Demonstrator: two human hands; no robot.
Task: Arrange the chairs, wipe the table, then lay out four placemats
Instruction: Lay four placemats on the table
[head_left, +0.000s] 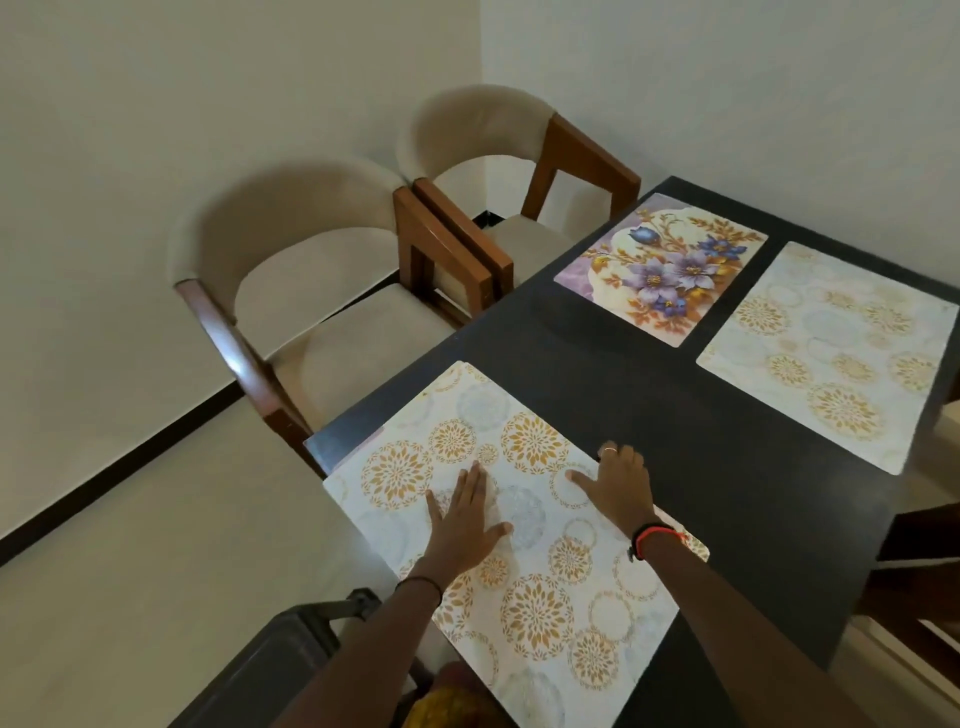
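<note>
On the dark table (675, 415) lie three placemats in view. A white mat with gold medallions (524, 587) covers the near left corner and overhangs the table's edge. My left hand (462, 525) and my right hand (618, 488) both rest flat on it, fingers spread, holding nothing. A purple floral mat (660, 265) lies at the far left. Another gold-patterned mat (836, 353) lies at the far right. Two beige chairs with wooden arms, one near (311, 291) and one far (498, 156), stand side by side along the table's left edge.
A dark case with a handle (291, 654) stands on the floor at my lower left. Part of another wooden chair (919, 597) shows at the right edge. Cream walls close the corner behind the chairs.
</note>
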